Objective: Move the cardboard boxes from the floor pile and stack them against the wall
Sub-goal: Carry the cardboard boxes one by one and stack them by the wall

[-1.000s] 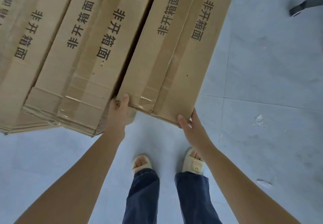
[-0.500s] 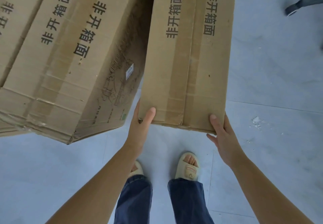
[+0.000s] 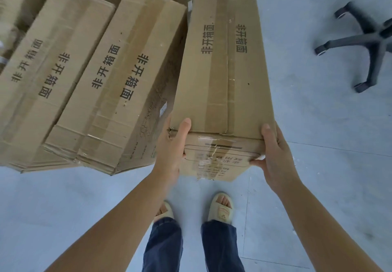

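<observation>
box (image 3: 224, 70) pulled clear of pile (image 3: 89, 84), btwn both hands (image 3: 169, 148)

Three long brown cardboard boxes printed with black characters (image 3: 224, 63) (image 3: 123, 80) (image 3: 48, 63), two bare hands (image 3: 171, 146) (image 3: 273, 155), two cream slippers (image 3: 221, 209) (image 3: 165, 211), one black wheeled chair base (image 3: 369, 44) upper right

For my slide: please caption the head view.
Both hands, left and right, grip one box beside the pile.

Left hand (image 3: 171, 144) fingers hidden behind the held box (image 3: 222, 70); its end-panel print unreadable.
</observation>
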`<control>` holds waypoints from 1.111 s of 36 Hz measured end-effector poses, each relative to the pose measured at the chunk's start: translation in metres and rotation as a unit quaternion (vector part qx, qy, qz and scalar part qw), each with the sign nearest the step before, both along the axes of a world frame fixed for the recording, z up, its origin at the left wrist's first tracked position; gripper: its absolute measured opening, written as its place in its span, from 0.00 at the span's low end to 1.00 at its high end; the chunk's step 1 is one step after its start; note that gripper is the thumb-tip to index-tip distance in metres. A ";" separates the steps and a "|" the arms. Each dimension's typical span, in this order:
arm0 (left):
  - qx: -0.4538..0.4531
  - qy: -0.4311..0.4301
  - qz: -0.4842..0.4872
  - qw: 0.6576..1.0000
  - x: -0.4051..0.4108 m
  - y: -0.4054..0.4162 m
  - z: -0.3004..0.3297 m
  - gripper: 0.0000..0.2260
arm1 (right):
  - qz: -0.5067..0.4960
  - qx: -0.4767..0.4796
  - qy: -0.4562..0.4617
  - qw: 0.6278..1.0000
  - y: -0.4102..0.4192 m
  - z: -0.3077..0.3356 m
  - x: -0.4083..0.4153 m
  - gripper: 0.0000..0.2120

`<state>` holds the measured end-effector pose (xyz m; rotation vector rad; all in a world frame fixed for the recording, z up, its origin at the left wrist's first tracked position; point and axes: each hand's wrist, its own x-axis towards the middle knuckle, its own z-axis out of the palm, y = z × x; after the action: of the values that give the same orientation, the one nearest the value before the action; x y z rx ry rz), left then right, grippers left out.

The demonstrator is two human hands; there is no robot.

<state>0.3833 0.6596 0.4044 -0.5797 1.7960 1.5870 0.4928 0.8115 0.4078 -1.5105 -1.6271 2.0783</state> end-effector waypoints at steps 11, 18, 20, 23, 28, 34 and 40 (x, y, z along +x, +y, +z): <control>0.009 -0.029 -0.027 0.999 0.058 -0.053 0.108 0.12 | 0.012 0.033 -0.043 0.998 -0.051 0.112 0.060 0.15; 0.025 -0.007 -0.085 0.996 0.085 -0.106 0.183 0.18 | -0.028 0.045 -0.024 0.998 -0.113 0.191 0.102 0.14; 0.029 -0.012 -0.089 0.996 0.094 -0.116 0.203 0.20 | -0.038 0.055 -0.023 0.998 -0.127 0.209 0.114 0.15; 0.031 -0.001 -0.089 0.996 0.109 -0.130 0.228 0.23 | -0.042 0.077 -0.019 0.996 -0.142 0.231 0.131 0.14; 0.044 0.004 -0.079 0.996 0.146 -0.150 0.257 0.20 | -0.032 0.081 0.001 0.996 -0.157 0.259 0.169 0.13; 0.065 0.037 -0.053 0.996 0.216 -0.159 0.281 0.10 | 0.015 0.095 0.032 0.995 -0.156 0.282 0.226 0.12; 0.081 0.070 0.000 0.994 0.315 -0.157 0.294 0.12 | 0.064 0.113 0.054 0.990 -0.144 0.299 0.307 0.14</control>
<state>0.6988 0.5024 0.6982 -0.4013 1.7456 1.7915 0.7995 0.6674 0.7066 -1.2312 -1.8860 1.9190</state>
